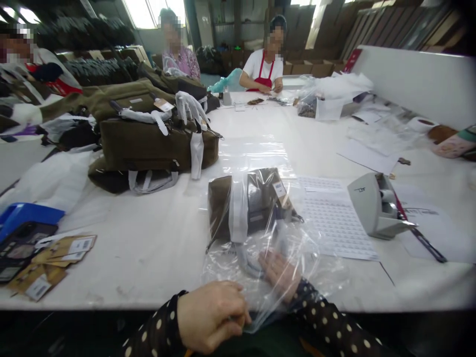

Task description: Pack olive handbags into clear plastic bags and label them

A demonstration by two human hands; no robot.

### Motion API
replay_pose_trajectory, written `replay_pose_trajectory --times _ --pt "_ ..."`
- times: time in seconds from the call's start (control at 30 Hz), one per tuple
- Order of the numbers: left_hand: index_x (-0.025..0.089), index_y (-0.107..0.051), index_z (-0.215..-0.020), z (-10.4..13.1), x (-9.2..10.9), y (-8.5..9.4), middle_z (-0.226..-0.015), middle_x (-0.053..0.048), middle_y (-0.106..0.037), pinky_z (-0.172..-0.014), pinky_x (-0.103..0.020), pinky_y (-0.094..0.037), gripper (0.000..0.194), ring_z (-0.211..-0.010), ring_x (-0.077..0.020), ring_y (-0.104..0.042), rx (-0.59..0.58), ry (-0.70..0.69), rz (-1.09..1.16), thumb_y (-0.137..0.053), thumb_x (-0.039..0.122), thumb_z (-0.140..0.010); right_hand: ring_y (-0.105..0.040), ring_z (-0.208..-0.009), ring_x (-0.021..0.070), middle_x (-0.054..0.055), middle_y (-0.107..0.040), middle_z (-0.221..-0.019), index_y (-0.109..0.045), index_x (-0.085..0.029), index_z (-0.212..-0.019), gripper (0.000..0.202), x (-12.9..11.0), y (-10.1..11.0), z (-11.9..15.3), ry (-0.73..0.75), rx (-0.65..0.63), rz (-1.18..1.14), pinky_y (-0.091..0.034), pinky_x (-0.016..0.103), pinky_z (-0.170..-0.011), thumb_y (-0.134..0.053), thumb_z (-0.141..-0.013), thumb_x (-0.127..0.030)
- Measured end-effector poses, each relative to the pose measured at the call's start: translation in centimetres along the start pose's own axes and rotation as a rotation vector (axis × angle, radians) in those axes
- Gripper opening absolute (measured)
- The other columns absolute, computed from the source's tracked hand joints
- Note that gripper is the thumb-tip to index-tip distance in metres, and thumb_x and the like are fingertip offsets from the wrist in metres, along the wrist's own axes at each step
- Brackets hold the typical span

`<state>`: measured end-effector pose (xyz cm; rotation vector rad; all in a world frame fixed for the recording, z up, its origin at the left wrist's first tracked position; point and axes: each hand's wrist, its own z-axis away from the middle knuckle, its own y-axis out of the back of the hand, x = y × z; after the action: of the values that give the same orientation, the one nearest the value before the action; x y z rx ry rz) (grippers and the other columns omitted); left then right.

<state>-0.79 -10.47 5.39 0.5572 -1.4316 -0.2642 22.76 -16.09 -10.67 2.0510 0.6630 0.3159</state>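
A small olive-brown handbag (256, 210) lies inside a clear plastic bag (262, 151) in front of me on the table. A white wrap (238, 208) goes around the handbag, and a paper hang tag (279, 189) sits on its right side. My left hand (213, 315) is closed at the near edge of the plastic bag, its fingers pinching the film. My right hand (278, 272) is seen through the film, apparently inside the bag's mouth. Its fingers are stretched out beside the handbag's wrapped grey handle (248, 263).
Larger olive bags (156, 146) with wrapped handles are piled at left. Tags (70, 248), a phone (26, 243) and a blue tray (33, 213) lie near left. On the right are a label sheet (334, 218) and a tape dispenser (375, 208). Several people work beyond the table.
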Motion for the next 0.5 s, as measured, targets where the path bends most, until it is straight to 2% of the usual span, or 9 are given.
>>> replay_pose_trajectory --times 0.1,0.17,0.23,0.3,0.33,0.4,0.43,0.5 --pt "0.021 -0.058 -0.082 2.0 1.0 2.2 -0.084 -0.002 -0.070 -0.093 -0.031 -0.044 0.012 -0.081 -0.0147 -0.064 -0.078 0.076 0.043 -0.046 0.018 -0.082 -0.063 -0.093 0.0251 0.013 -0.067 -0.098 -0.062 -0.011 -0.102 0.030 -0.8 -1.4 0.2 -0.005 0.017 0.005 -0.052 0.041 -0.083 -0.037 -0.086 -0.008" --pt "0.022 -0.060 -0.093 3.4 2.4 4.2 -0.090 -0.002 -0.070 -0.089 -0.029 -0.047 0.015 -0.085 -0.0155 -0.064 -0.083 0.129 0.032 -0.048 0.026 -0.085 -0.064 -0.091 0.0266 0.014 -0.067 -0.098 -0.063 -0.011 -0.100 0.032 -2.1 -2.2 0.0 -0.057 -0.009 -0.001 -0.052 0.042 -0.082 -0.035 -0.086 -0.008" --pt "0.024 -0.057 -0.110 4.0 3.8 5.7 -0.109 -0.004 -0.065 -0.093 -0.031 -0.045 0.030 -0.099 -0.0185 -0.061 -0.003 0.164 -0.047 -0.049 0.039 -0.085 -0.064 -0.091 0.0284 0.014 -0.067 -0.100 -0.063 -0.014 -0.101 0.034 -3.5 -3.1 -0.3 -0.125 -0.025 -0.008 -0.052 0.045 -0.082 -0.033 -0.087 -0.010" --pt "0.024 -0.046 -0.126 3.1 4.1 6.2 -0.127 -0.006 -0.054 -0.100 -0.035 -0.039 0.044 -0.116 -0.0208 -0.050 0.151 0.168 -0.160 -0.040 0.046 -0.088 -0.063 -0.094 0.0295 0.015 -0.066 -0.103 -0.063 -0.014 -0.103 0.035 -4.4 -3.9 -0.8 -0.180 -0.041 -0.012 -0.051 0.046 -0.083 -0.033 -0.086 -0.009" --pt "0.024 -0.041 -0.131 2.1 3.5 5.8 -0.134 -0.007 -0.048 -0.104 -0.037 -0.034 0.047 -0.123 -0.0209 -0.043 0.221 0.166 -0.217 -0.033 0.046 -0.091 -0.062 -0.096 0.0298 0.015 -0.065 -0.105 -0.062 -0.013 -0.104 0.034 -4.6 -4.2 -1.0 -0.196 -0.054 -0.015 -0.051 0.046 -0.084 -0.034 -0.085 -0.008" --pt "0.020 -0.031 -0.137 -0.5 0.9 3.9 -0.140 -0.008 -0.038 -0.109 -0.041 -0.025 0.052 -0.130 -0.0206 -0.032 0.273 0.154 -0.332 -0.023 0.046 -0.093 -0.060 -0.100 0.0288 0.014 -0.064 -0.108 -0.061 -0.014 -0.107 0.033 -4.6 -4.3 -1.3 -0.188 -0.079 -0.032 -0.050 0.043 -0.087 -0.038 -0.084 -0.008" --pt "0.018 -0.028 -0.139 -1.9 -1.0 2.5 -0.143 -0.009 -0.034 -0.110 -0.043 -0.022 0.056 -0.132 -0.0218 -0.027 0.253 0.153 -0.407 -0.024 0.048 -0.092 -0.059 -0.102 0.0279 0.012 -0.064 -0.110 -0.060 -0.015 -0.110 0.033 -4.5 -4.2 -1.3 -0.179 -0.083 -0.040 -0.050 0.042 -0.088 -0.040 -0.084 -0.010" --pt "0.014 -0.030 -0.137 -4.2 -5.1 -0.4 -0.141 -0.013 -0.036 -0.108 -0.048 -0.023 0.067 -0.132 -0.0266 -0.028 0.170 0.126 -0.556 -0.031 0.058 -0.086 -0.056 -0.107 0.0278 0.010 -0.061 -0.116 -0.055 -0.017 -0.117 0.035 -4.2 -3.3 -1.0 -0.170 -0.079 -0.048 -0.048 0.042 -0.090 -0.047 -0.082 -0.018"
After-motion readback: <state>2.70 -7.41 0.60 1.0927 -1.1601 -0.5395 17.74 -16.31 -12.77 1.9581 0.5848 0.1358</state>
